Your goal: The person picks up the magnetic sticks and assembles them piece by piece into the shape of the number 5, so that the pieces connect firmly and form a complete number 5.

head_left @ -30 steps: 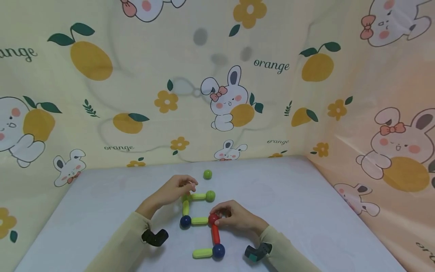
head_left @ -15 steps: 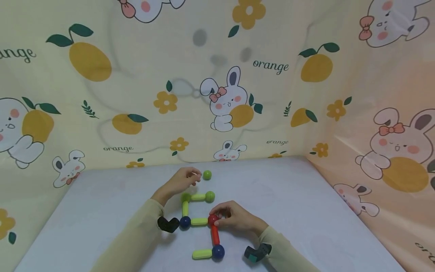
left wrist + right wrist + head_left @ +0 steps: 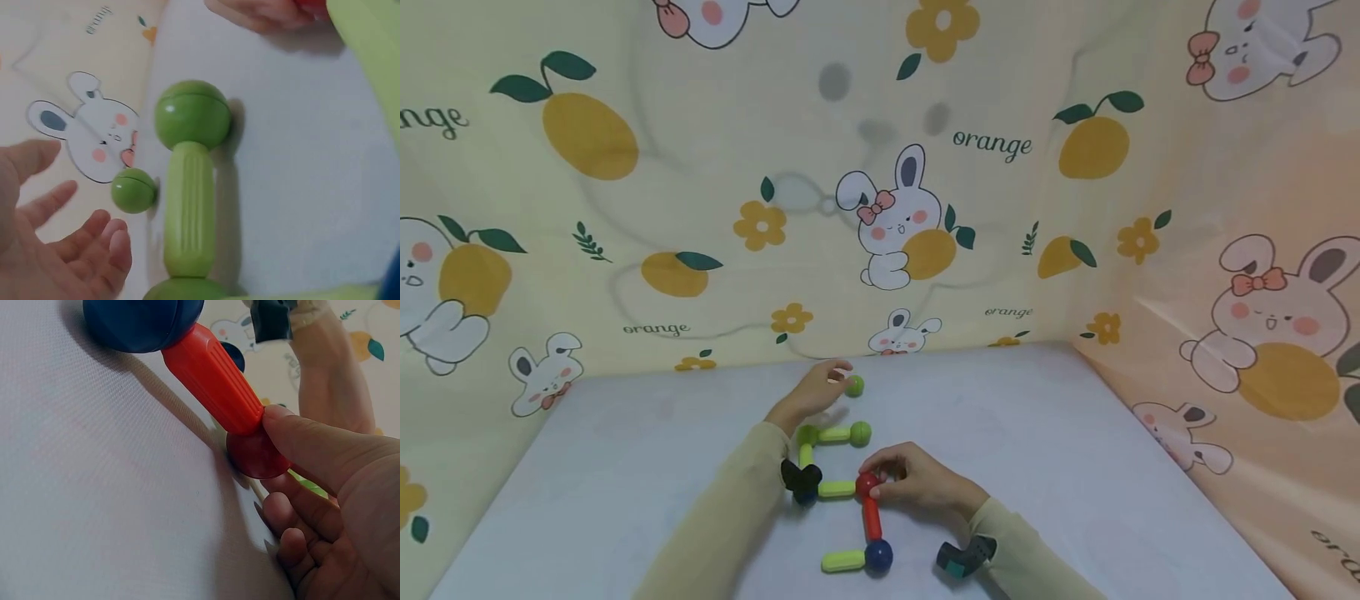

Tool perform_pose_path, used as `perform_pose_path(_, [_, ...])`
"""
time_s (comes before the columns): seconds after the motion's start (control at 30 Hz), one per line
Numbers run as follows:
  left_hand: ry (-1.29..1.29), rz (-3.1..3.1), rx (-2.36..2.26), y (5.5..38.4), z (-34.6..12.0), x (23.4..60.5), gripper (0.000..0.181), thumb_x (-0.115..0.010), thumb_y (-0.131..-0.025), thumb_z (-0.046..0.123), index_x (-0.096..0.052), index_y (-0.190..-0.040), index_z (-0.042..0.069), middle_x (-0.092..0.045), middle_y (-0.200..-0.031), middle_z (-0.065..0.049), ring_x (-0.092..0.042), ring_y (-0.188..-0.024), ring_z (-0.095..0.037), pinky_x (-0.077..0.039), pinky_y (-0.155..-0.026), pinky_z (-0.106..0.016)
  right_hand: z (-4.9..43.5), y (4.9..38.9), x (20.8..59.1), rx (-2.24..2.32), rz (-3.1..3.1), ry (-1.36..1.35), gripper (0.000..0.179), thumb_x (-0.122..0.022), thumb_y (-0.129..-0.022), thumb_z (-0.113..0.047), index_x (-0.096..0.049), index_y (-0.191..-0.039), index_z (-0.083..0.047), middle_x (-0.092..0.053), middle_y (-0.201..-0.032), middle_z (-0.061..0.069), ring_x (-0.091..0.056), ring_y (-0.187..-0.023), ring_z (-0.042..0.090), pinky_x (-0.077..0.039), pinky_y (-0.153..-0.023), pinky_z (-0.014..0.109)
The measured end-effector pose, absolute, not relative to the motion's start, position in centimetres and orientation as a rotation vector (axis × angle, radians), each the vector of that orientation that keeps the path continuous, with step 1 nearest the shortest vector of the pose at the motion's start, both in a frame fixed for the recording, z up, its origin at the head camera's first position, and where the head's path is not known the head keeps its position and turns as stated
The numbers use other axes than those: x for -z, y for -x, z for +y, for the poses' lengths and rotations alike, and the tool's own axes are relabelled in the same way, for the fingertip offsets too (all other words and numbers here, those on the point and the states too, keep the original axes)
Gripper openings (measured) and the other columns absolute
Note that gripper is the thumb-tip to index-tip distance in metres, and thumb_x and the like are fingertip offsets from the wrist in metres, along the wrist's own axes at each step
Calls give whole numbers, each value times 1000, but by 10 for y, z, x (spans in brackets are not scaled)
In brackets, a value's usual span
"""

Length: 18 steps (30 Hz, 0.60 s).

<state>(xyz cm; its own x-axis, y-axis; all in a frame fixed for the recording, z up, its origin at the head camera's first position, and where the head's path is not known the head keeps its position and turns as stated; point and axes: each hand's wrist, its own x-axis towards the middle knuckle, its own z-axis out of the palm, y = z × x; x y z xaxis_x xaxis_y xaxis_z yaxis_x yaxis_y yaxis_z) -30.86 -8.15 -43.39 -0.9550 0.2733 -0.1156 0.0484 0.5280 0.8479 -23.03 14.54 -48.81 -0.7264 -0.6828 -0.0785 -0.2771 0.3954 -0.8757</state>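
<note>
My left hand (image 3: 815, 393) reaches to the back of the table, beside a loose green ball (image 3: 855, 386). In the left wrist view its fingers are loosely spread, apart from that ball. My right hand (image 3: 921, 479) pinches the red ball (image 3: 256, 453) of a ball-and-rod magnetic chain between thumb and fingers. From the red ball a red rod (image 3: 215, 378) runs to a dark blue ball (image 3: 878, 557), which bears a yellow-green rod (image 3: 844, 561). Another yellow-green rod (image 3: 837, 490) leads left to a second blue ball (image 3: 806, 497), partly hidden by the left wrist camera.
Farther back, the chain goes on through a green ball (image 3: 807, 436) and a yellow-green rod (image 3: 834, 434) to a green end ball (image 3: 192, 115). All lies on a white table (image 3: 1037, 467). A printed cloth (image 3: 700, 192) hangs behind and at the right.
My left hand has moved from above the chain's green corner ball, back and rightward to the loose green ball. The right hand has kept its hold on the red ball.
</note>
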Motion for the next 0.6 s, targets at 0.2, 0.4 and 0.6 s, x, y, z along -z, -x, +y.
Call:
perform_pose_path(0.2, [-384,2485,-1271,318,-72,440,62,-59,-101,26,-34,-158,18,-33,-163,-21,-36,-148,-43,-32,-118,-61,145,231,490,1288,2218,826,29,-72,-93,-18,-72,-122,-12,-70,-105,7,-51,-84,7,-40,-74,20])
perform_pose_path(0.4, [-463,2541,-1056,321,-67,447,50,-58,-102,22,-48,-150,15,-42,-159,-15,-34,-150,-36,-24,-123,-58,145,231,491,1309,2200,865,28,-73,-93,-17,-72,-120,-11,-71,-105,11,-50,-80,6,-39,-72,18])
perform_pose_path(0.6, [-389,2592,-1048,319,-67,452,33,-59,-98,11,-64,-131,16,-55,-143,-12,-52,-125,-29,-37,-115,-54,146,230,490,1315,2197,859,28,-73,-93,-16,-72,-120,-10,-70,-104,12,-50,-79,5,-38,-72,18])
